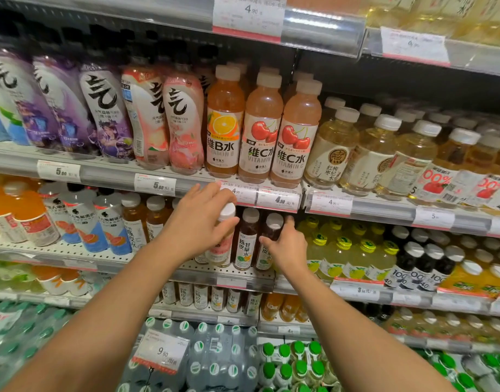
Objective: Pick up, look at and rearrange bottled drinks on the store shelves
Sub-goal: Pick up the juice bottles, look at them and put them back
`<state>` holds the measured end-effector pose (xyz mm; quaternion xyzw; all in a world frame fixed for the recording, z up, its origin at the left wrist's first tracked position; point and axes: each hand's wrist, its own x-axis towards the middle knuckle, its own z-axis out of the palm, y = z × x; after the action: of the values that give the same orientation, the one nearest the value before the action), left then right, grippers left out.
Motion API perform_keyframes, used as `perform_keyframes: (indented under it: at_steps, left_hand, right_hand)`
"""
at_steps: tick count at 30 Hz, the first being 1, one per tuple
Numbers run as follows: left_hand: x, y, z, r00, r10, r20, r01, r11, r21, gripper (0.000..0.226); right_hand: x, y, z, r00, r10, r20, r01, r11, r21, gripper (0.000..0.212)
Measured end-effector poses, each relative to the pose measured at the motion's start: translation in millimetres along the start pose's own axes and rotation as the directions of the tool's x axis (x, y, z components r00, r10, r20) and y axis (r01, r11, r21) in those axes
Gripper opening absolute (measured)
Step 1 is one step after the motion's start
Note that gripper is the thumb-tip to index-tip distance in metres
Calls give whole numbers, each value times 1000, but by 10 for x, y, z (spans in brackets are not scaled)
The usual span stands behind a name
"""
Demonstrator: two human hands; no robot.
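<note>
Left hand (199, 222) curled round the neck and shoulder of a pale pink bottle (221, 244) with a white cap, held at the front of the middle shelf (223, 274); whether its base rests on the shelf or hangs just above it cannot be told. Right hand (285, 244) wrapped about the body of a dark tea bottle (268, 244), forefinger raised beside the cap. Between the two stands a second tea bottle (247, 240), upright and untouched, close to both hands. Likely hazards: the pink bottle, swung sideways, could knock that middle bottle over or push it off the front edge; the grip high on the neck leaves the base free to swing; the knuckles sit just under the price rail (260, 198), so a straight lift may strike the tags. All bottles appear capped and full — the pink one with pale liquid, the teas with dark brown. Outward: yellow lemon drinks (342, 250) to the right, amber teas (135, 219) and blue-labelled bottles (87, 224) to the left; above, orange and cherry vitamin waters (261, 128) — below, water packs (223, 357).
</note>
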<state>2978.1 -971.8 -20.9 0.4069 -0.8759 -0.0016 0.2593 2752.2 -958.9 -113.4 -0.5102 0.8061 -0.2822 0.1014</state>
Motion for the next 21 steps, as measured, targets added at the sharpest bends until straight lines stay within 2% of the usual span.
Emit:
perform_keyframes:
  at_steps: [6,11,17,21]
  left_hand:
    - [8,5,2,1000,-22,11,22,1000,11,39]
    - [13,32,-1,999,-35,24,34,999,20,39]
    - [16,27,-15,999,-30,37,29,999,22,38]
    - [7,72,-36,998,-45,47,44,999,19,36]
  right_hand:
    - [102,-20,-1,999,-4,34,7,996,-86,93]
    - [121,12,14,998,8,56,-3,997,-83,95]
    - [56,48,-69,993,-16,116,19,1000,-20,74]
    - [-238,161,-217,994,-64,92,59,997,58,71]
